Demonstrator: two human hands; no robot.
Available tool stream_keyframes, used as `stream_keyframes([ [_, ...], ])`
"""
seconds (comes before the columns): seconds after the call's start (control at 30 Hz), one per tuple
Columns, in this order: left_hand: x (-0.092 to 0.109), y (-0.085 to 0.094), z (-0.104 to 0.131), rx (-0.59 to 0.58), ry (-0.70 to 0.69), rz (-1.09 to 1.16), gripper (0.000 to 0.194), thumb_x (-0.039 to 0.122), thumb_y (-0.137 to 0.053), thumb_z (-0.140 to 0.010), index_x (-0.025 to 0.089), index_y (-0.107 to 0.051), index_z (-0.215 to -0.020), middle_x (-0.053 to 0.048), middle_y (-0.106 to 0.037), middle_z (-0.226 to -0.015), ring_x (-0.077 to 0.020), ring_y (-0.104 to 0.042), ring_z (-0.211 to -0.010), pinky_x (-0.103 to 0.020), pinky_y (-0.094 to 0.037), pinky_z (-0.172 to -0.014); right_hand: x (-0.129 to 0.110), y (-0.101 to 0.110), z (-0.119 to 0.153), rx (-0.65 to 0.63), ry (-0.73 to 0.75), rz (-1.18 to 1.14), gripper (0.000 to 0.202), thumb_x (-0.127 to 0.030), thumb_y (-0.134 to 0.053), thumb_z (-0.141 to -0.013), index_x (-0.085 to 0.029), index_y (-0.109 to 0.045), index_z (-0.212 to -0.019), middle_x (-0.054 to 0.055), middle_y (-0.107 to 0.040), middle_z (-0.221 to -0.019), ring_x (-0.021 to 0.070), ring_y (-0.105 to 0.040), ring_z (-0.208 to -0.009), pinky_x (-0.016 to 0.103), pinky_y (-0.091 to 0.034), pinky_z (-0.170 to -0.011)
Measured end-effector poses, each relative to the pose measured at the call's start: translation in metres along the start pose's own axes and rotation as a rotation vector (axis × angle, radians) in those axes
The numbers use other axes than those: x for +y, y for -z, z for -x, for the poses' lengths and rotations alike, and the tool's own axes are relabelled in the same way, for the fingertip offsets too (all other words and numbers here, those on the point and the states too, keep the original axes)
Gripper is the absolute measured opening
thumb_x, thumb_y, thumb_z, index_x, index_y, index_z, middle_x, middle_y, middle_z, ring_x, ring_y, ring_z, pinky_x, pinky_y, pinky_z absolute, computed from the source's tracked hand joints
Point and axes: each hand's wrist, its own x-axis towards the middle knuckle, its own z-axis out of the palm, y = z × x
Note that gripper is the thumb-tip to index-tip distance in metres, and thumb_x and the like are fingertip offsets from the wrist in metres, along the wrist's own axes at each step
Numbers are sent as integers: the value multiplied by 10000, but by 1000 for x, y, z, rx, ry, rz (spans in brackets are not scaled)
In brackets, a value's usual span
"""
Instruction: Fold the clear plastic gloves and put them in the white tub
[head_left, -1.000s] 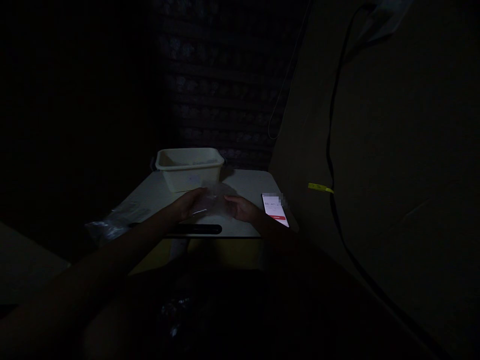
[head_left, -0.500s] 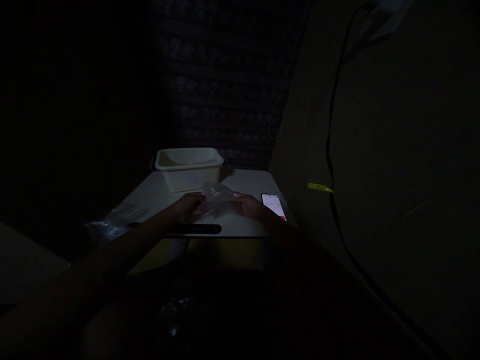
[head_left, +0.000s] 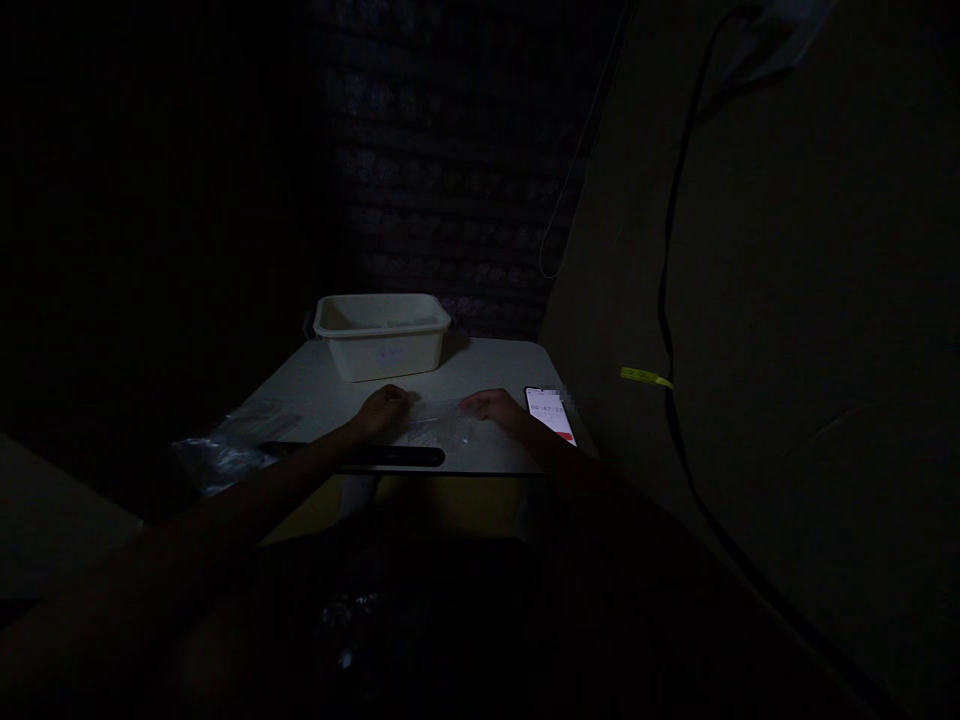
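Note:
A clear plastic bag [head_left: 439, 418] is stretched between my two hands, low over the white table [head_left: 495, 362]. My left hand [head_left: 381, 411] pinches its left end with closed fingers. At its right end, the fingers of my right hand [head_left: 495, 408] are closed on the plastic. A cream plastic tub [head_left: 384, 352] stands behind my left hand, with some clear material visible inside. More clear plastic [head_left: 225, 455] lies at the table's left front corner. The dim light hides the finer details of my fingers.
A lit phone [head_left: 550, 415] lies near the table's right edge. Along the front edge runs a dark slot or bar [head_left: 401, 456]. A black cable [head_left: 664, 270] with a yellow tag [head_left: 641, 376] hangs on the right wall.
The plastic bag has dropped and now lies flatter and more stretched between my hands. My left hand has turned slightly, with its fingers more bunched. The view has shifted a little.

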Motion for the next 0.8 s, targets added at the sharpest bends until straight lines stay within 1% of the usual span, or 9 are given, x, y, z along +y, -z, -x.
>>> stream_keyframes([
  [0.07,0,1,2,-77,-164,-356,352,241,-466,-615,111,-519,-938,-108,-523,-1043,-246,-431,-995,-354,-329,-821,-1,0,0,4,32,74,266,-2,-418,-504,-161,-614,-589,-27,-585,-579,71,-463,-521,205,-344,-530],
  [0.13,-2,0,6,-244,-349,-739,443,266,-405,-679,127,-414,-1099,-108,-356,-1223,-231,-287,-1122,-364,-243,-889,-1,2,-1,-1,48,133,230,-25,-425,-515,-163,-605,-550,-31,-572,-544,78,-465,-515,215,-355,-543],
  [0.23,-6,-4,13,-396,-471,-1059,473,275,-320,-746,135,-290,-1197,-124,-225,-1283,-242,-187,-1167,-441,-160,-897,2,4,-4,39,76,295,194,-61,-432,-551,-173,-583,-505,-17,-579,-568,108,-502,-583,240,-383,-600],
  [0.3,-9,-6,16,-409,-468,-1111,460,265,-288,-767,124,-278,-1205,-143,-222,-1278,-244,-179,-1169,-463,-128,-892,3,4,-5,130,98,473,199,-98,-421,-601,-187,-597,-578,2,-601,-670,131,-525,-687,262,-390,-667],
  [0.37,-11,-7,18,-422,-448,-1120,448,260,-272,-776,123,-284,-1203,-148,-225,-1274,-237,-175,-1172,-463,-112,-893,4,-2,-1,196,157,682,243,-140,-389,-663,-202,-599,-767,18,-599,-852,141,-511,-833,279,-368,-755],
  [0.43,-12,-7,20,-422,-433,-1122,446,268,-269,-779,134,-283,-1204,-145,-222,-1275,-231,-166,-1175,-464,-102,-892,4,-14,6,163,270,891,320,-173,-350,-714,-197,-521,-984,35,-522,-1056,137,-440,-983,288,-306,-851],
  [0.5,-13,-7,20,-411,-437,-1132,453,276,-272,-777,138,-275,-1208,-144,-218,-1276,-232,-155,-1178,-468,-91,-890,3,-31,14,51,395,1066,374,-235,-319,-756,-148,-423,-1105,72,-405,-1190,150,-321,-1103,315,-202,-927],
  [0.63,-16,-6,19,-423,-444,-1169,473,273,-264,-775,126,-238,-1224,-152,-197,-1281,-231,-138,-1182,-482,-70,-884,5,-59,27,-50,429,1236,514,-422,-248,-773,-113,-323,-1177,121,-284,-1260,205,-184,-1173,429,-40,-946],
  [0.8,-19,-5,18,-438,-466,-1175,494,307,-249,-780,110,-214,-1231,-152,-164,-1291,-240,-121,-1185,-496,-60,-877,12,-58,34,-79,333,1261,607,-473,-189,-770,-44,-297,-1184,190,-258,-1254,244,-167,-1174,484,-14,-918],
])
